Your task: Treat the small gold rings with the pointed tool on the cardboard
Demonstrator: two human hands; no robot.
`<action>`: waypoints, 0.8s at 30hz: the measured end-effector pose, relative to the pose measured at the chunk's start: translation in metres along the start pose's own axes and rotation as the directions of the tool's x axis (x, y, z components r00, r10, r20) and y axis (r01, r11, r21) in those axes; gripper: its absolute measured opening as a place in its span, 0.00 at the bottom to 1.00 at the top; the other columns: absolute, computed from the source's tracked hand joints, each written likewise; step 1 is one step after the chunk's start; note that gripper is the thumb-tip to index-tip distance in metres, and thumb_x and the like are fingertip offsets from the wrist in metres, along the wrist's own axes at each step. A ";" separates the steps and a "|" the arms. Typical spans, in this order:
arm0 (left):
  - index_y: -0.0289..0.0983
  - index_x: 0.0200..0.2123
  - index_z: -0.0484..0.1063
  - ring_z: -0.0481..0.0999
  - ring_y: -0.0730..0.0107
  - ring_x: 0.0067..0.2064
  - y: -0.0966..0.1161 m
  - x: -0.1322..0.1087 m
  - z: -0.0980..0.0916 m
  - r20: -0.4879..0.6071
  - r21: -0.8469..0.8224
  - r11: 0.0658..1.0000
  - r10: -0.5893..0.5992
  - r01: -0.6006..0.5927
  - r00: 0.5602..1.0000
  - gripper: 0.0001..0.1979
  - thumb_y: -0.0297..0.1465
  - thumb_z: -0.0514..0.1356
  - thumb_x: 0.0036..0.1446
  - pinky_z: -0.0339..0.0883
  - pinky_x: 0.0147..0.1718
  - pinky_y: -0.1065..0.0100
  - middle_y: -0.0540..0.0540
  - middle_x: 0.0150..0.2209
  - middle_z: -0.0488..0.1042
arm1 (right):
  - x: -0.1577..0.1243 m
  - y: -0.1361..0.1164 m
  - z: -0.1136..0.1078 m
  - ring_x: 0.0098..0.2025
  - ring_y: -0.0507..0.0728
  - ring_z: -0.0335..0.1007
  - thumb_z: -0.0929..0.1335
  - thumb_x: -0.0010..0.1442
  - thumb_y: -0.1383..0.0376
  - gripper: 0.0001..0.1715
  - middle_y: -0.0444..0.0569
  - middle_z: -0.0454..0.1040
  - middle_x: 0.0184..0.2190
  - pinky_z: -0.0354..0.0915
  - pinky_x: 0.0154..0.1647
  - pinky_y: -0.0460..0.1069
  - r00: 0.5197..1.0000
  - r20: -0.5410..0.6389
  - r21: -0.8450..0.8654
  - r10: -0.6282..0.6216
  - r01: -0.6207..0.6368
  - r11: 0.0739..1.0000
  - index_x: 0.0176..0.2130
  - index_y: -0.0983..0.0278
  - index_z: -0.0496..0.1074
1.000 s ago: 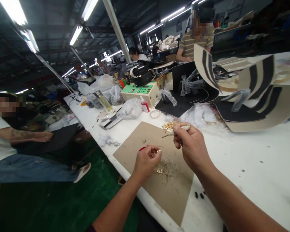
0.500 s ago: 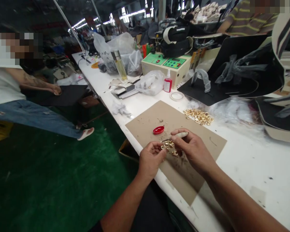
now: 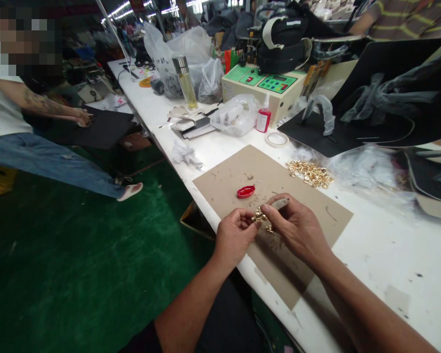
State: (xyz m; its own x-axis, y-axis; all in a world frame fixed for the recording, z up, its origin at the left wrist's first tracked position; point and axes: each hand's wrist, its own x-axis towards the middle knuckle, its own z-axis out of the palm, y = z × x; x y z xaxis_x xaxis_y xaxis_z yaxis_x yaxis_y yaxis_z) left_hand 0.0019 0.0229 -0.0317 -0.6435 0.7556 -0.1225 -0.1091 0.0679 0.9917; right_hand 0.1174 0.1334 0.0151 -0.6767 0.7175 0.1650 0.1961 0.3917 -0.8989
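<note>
My left hand [image 3: 235, 236] is closed in a pinch on a small gold metal fitting [image 3: 257, 215], above the brown board. Right beside it, my right hand [image 3: 297, 228] is closed around a slim tool with a pale handle [image 3: 280, 203]. The tool's working end is hidden by the fingers. A few more gold fittings [image 3: 269, 229] show between the two hands. Just beyond them on the brown board [image 3: 248, 164] lies a small red oval dish [image 3: 246, 191] with shiny red contents. A heap of gold fittings [image 3: 310, 174] rests past the board's far right edge.
On the white table [image 3: 382, 260] stand a red bottle with a white cap [image 3: 263, 117], a tape roll [image 3: 277, 139] and a machine with a green panel [image 3: 262, 86]. Black panels [image 3: 316, 130] lie at right. At left, another person [image 3: 40, 147] holds a black sheet [image 3: 106, 130].
My hands have come closer together, and the tool's thin dark tip, visible before, is now hidden. The view has shifted slightly. The red dish stays on the board.
</note>
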 end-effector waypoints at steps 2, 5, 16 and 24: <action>0.36 0.35 0.75 0.69 0.77 0.25 -0.002 0.000 0.000 -0.006 0.021 1.000 0.008 -0.008 1.000 0.10 0.34 0.70 0.53 0.66 0.24 0.75 0.53 0.26 0.74 | 0.000 0.000 0.000 0.27 0.52 0.67 0.70 0.67 0.52 0.16 0.41 0.73 0.26 0.60 0.31 0.48 1.000 -0.012 -0.025 -0.024 0.023 0.999 0.34 0.60 0.74; 0.36 0.36 0.76 0.70 0.77 0.26 -0.005 0.001 0.000 -0.012 0.062 0.998 0.031 -0.030 0.999 0.09 0.33 0.70 0.54 0.67 0.25 0.75 0.51 0.28 0.76 | 0.000 0.000 0.001 0.26 0.52 0.65 0.71 0.67 0.54 0.14 0.41 0.73 0.25 0.59 0.30 0.48 0.999 -0.018 -0.045 -0.044 0.043 0.998 0.34 0.60 0.74; 0.37 0.37 0.76 0.72 0.76 0.27 -0.010 0.001 0.000 -0.015 0.112 0.992 0.061 -0.059 0.998 0.10 0.35 0.70 0.55 0.66 0.26 0.75 0.51 0.29 0.76 | 0.000 0.000 0.002 0.26 0.52 0.67 0.71 0.66 0.55 0.14 0.41 0.73 0.26 0.60 0.30 0.47 0.999 -0.008 -0.037 -0.043 0.043 0.998 0.33 0.61 0.74; 0.37 0.37 0.76 0.72 0.76 0.28 -0.009 0.001 0.000 -0.013 0.122 0.991 0.064 -0.062 0.998 0.09 0.35 0.70 0.55 0.67 0.27 0.74 0.51 0.30 0.77 | -0.001 -0.002 0.002 0.26 0.52 0.66 0.70 0.66 0.55 0.13 0.40 0.73 0.25 0.60 0.29 0.47 1.000 0.006 -0.035 -0.023 0.023 0.999 0.34 0.61 0.74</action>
State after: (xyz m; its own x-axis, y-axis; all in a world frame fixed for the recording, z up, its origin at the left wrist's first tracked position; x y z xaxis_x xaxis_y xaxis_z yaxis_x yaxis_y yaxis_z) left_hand 0.0026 0.0233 -0.0404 -0.6586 0.7501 -0.0591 0.0245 0.0999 0.9947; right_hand 0.1162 0.1309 0.0161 -0.6849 0.7052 0.1831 0.2051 0.4279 -0.8803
